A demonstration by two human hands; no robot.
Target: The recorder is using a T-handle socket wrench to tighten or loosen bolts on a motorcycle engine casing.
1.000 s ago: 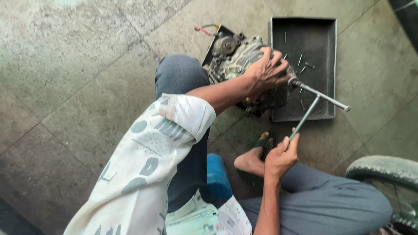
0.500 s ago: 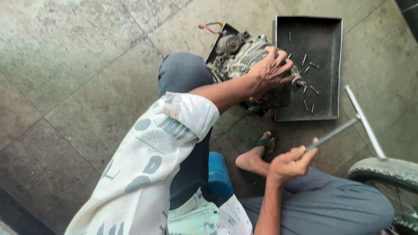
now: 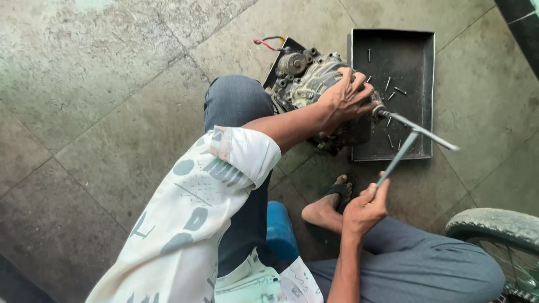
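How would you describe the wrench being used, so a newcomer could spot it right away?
Start at the dark metal tray on the floor, beside the grimy engine block. Across the tray's lower edge runs a T-handle wrench, its end held by the right hand. Unlike the short loose bolts in the tray, it is long and cross-shaped.

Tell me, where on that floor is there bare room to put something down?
The stone floor left of the engine and knee is bare. The tray's far end is mostly free; its near half holds loose bolts. It is crowded around the left hand, the T-wrench and the right hand.
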